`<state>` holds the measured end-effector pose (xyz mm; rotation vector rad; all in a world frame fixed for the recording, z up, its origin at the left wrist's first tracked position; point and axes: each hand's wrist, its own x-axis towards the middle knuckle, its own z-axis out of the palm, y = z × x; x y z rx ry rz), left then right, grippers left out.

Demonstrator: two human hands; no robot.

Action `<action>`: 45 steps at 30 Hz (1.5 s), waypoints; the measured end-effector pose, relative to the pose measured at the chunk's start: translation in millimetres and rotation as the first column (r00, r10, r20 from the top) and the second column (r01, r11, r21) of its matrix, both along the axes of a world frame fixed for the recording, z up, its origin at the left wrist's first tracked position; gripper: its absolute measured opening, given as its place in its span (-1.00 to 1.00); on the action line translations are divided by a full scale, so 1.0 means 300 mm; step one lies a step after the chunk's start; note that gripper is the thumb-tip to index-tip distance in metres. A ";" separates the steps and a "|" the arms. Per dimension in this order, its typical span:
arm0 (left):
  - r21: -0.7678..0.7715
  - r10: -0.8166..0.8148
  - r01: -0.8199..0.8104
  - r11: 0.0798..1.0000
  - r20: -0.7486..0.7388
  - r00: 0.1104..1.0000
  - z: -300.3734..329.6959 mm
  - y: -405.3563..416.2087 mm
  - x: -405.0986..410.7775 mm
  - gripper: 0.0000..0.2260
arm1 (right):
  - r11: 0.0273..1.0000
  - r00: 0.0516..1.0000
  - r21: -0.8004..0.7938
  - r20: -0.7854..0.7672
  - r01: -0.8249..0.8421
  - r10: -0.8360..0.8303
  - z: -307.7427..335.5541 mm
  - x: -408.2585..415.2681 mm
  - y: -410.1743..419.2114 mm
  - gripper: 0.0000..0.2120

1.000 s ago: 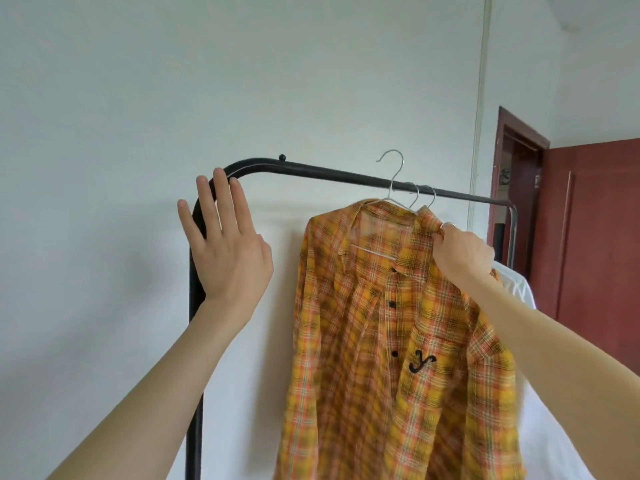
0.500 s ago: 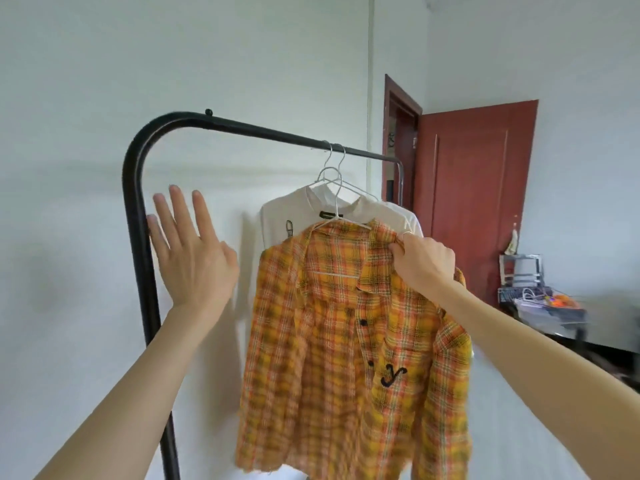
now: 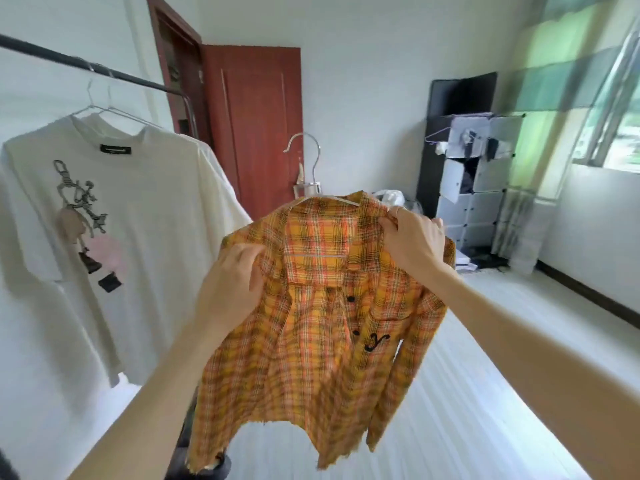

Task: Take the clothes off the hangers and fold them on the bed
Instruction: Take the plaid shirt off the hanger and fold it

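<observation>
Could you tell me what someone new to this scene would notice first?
The eye lands first on the orange plaid shirt held up in the centre, on its hanger, with the left hand gripping one shoulder and the right hand pinching the collar side. To the left, a white T-shirt with a graphic print hangs on the black rack. Behind stands a red door.

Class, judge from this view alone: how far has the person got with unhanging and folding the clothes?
Done: the plaid shirt is off the rack, though its hanger is not yet out. In hand: the left hand and right hand grip its shoulders above the bed. Left: removing that hanger, folding, then the white T-shirt hanging on the rack.
</observation>
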<state>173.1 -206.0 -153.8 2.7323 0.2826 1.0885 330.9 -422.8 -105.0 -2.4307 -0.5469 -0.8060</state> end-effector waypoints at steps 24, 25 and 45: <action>-0.066 -0.881 0.879 0.472 -0.029 0.471 -0.147 -2.137 0.326 -0.71 | 0.461 0.463 0.042 -0.099 0.886 -0.881 -0.068 -0.675 -2.238 -0.65; -0.078 -0.906 0.903 0.423 -0.051 0.420 -0.180 -2.238 0.332 -0.70 | 0.406 0.406 0.033 -0.133 0.913 -0.904 -0.096 -0.712 -2.317 -0.65; -0.334 -0.951 0.905 0.263 -0.245 0.186 -0.634 -2.877 0.466 -0.46 | 0.057 0.035 -0.021 -0.568 0.998 -0.822 -0.681 -0.762 -2.571 -0.63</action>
